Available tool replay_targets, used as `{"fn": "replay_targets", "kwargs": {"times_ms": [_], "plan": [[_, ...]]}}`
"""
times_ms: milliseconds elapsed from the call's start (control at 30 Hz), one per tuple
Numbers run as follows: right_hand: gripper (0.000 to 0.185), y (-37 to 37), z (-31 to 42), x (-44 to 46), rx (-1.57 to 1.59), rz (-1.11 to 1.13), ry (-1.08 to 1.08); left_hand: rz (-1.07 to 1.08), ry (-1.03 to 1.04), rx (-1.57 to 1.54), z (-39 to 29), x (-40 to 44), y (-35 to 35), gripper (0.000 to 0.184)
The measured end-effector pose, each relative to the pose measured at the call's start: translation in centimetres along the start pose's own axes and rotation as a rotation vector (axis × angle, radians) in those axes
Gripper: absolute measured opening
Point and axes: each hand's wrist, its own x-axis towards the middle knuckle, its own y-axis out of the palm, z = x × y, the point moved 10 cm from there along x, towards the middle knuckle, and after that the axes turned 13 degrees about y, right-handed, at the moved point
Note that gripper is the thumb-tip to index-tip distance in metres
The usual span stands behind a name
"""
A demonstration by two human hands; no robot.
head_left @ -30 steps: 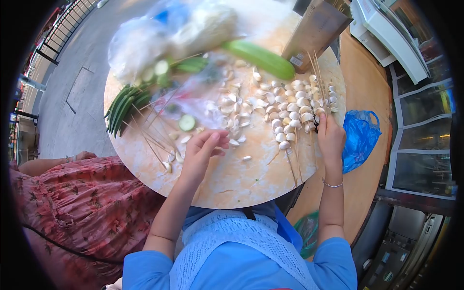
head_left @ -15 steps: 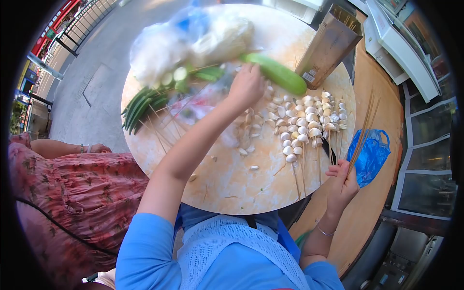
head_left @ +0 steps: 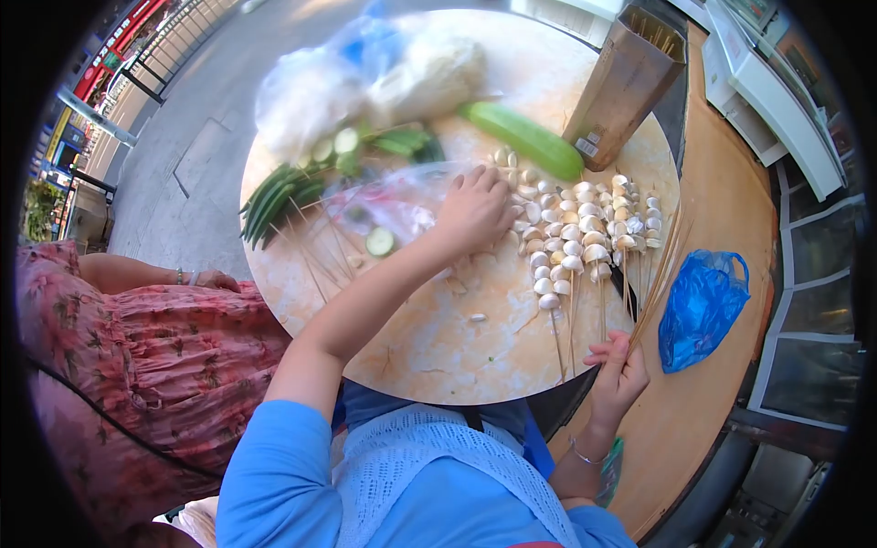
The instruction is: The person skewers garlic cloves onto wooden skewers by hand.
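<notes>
Several thin bamboo skewers (head_left: 660, 269) are gripped in my right hand (head_left: 621, 374), at the right edge of the round table, pointing up and away. My left hand (head_left: 477, 208) lies palm down over loose garlic cloves (head_left: 512, 173), fingers bent and slightly apart; what is under the palm is hidden. Beside it is a crumpled clear plastic bag (head_left: 375, 196) with red print. Between my hands lie rows of garlic cloves threaded on skewers (head_left: 571, 242), their bare ends towards me. A cucumber slice (head_left: 379, 241) sits left of my left wrist.
A long green gourd (head_left: 525, 139) lies beside a tall box of skewers (head_left: 626, 87). Cut green vegetables (head_left: 283, 194) and filled plastic bags (head_left: 320, 96) occupy the far left. A blue bag (head_left: 702, 310) lies at right. A person in a floral dress (head_left: 174, 356) is at left.
My left hand has come down from beside the gourd onto the loose garlic cloves. The cucumber slice has come into view. My right hand has moved left and lower with the skewers.
</notes>
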Motion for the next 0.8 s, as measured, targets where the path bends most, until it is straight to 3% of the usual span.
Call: {"fn": "replay_targets", "kwargs": {"times_ms": [100,133,200,267,300,367,533,567,700,800], "plan": [[0.026,-0.1,0.1,0.1,-0.014,0.000,0.003,0.002,0.203,0.115,-2.8,-1.8,-1.0,0.037],[0.026,0.0,0.2,0.1,-0.008,0.005,0.006,0.005,0.206,0.114,-2.9,-1.7,-2.2,0.037],[0.026,-0.1,0.2,-0.1,-0.007,0.006,0.015,0.045,0.063,-0.177,-1.5,-1.6,-3.8,0.030],[0.026,-0.3,0.2,-0.3,-0.005,0.006,0.024,-0.259,0.216,0.076,-0.4,0.1,-8.1,0.014],[0.026,-0.4,0.1,-0.4,-0.005,0.002,0.035,-0.269,0.184,0.197,0.9,1.1,-9.2,0.012],[0.026,-0.8,-0.1,-0.7,-0.007,0.001,0.048,0.008,-0.096,0.468,5.9,3.4,-8.7,0.016],[0.028,-1.1,0.0,-1.9,0.012,0.048,0.071,0.250,-0.235,0.429,7.7,5.2,-10.5,0.022],[0.028,-1.5,0.0,-2.1,0.008,0.044,0.076,0.422,-0.343,0.509,10.5,4.9,-8.4,0.026],[0.027,-1.8,-0.6,-2.4,0.022,0.054,0.079,0.337,-0.297,0.405,7.4,5.2,-10.6,0.026],[0.027,-1.1,-1.5,-1.9,0.007,0.057,0.081,0.362,-0.291,0.403,9.5,5.3,-7.9,0.026]]}}
